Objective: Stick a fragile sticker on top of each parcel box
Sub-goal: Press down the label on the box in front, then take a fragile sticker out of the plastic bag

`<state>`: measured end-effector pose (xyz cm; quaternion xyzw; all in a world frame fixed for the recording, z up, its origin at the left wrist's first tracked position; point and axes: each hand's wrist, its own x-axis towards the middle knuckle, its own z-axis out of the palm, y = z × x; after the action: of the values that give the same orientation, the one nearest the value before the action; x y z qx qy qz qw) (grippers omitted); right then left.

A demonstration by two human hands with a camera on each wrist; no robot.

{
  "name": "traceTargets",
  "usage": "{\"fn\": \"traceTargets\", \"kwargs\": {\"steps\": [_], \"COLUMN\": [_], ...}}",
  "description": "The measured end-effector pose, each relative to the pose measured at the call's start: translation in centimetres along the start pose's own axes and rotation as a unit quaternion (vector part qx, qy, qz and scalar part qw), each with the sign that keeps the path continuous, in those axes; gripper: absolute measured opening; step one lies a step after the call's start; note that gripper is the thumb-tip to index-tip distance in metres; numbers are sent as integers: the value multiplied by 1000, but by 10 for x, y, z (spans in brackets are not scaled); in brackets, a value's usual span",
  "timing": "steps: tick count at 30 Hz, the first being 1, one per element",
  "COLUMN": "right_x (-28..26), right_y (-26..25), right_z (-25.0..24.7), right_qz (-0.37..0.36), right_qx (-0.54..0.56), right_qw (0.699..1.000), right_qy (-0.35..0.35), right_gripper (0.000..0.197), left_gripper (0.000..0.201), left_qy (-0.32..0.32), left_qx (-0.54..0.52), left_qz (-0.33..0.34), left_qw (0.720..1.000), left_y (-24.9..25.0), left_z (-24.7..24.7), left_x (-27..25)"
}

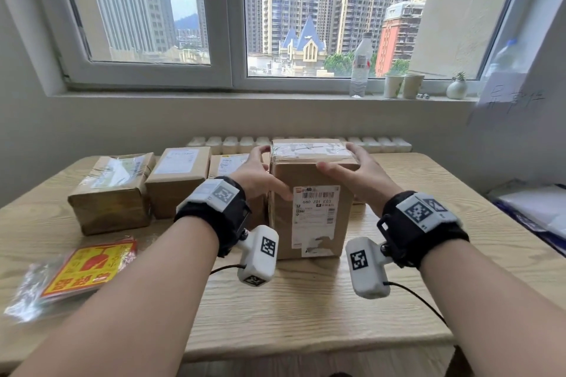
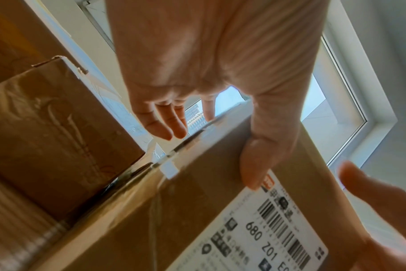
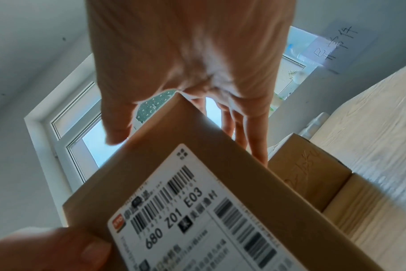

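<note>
Head view alone shows sticker pack point(image 1: 82, 266) on table point(image 1: 306, 309).

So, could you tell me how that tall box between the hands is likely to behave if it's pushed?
The tall box stands upright on a narrow base, so a high push may tip it. Its cardboard looks stiff, and its glossy taped top could be slippery.
</note>
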<state>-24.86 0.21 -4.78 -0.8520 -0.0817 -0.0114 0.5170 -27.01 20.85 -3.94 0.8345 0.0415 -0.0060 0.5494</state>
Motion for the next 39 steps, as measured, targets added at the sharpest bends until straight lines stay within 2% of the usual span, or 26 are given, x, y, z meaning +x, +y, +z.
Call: {"fn": "traceTargets", "kwargs": {"steps": [6, 9, 11, 13, 15, 17, 19, 22, 26, 30, 34, 37, 39], "right_x": [-5, -10, -14, -16, -19, -22, -27, -30, -26, -24, -19, -15, -13], "right_y": [-3, -10, -23, -42, -64, -86, -105, -118, -108, -87, -69, -61, -56], "right_z": [4, 3, 2, 2, 9, 26, 51, 99, 160, 210, 245, 263, 273], "right_qz": [5, -25, -69, -129, -198, -261, -300, -316, -247, -162, -59, -45, -23], "right_qx": [10, 7, 4, -20, -31, -12, 0, -11, -84, -191, -229, -252, -207], "right_qw": [1000, 997, 990, 977, 956, 940, 934, 943, 965, 952, 928, 912, 918], "right_qy": [29, 70, 119, 171, 213, 221, 193, 101, -37, -177, -289, -321, -338], "right_gripper": [99, 93, 84, 63, 39, 21, 13, 12, 12, 12, 24, 33, 44], "left_gripper": [113, 109, 108, 104, 89, 71, 54, 38, 30, 26, 29, 37, 45], "left_qy": [-21, -34, -38, -44, -17, 35, 79, 132, 213, 268, 257, 209, 179], "left_qx": [8, 22, 36, 41, 45, 62, 66, 80, 89, 64, 82, 115, 142], "left_qz": [-6, -10, -8, -8, -11, -17, -26, -45, -77, -121, -185, -230, -244], "left_qw": [1000, 999, 999, 998, 999, 997, 994, 987, 970, 954, 945, 944, 942], "left_y": [-1, -1, 0, 2, 2, -3, -14, -41, -85, -133, -165, -173, -172], "left_z": [1, 0, -3, -9, -23, -44, -70, -108, -154, -183, -192, -192, -190], "left_x": [-6, -13, -17, -17, -20, -22, -27, -40, -57, -72, -77, -76, -75]}}
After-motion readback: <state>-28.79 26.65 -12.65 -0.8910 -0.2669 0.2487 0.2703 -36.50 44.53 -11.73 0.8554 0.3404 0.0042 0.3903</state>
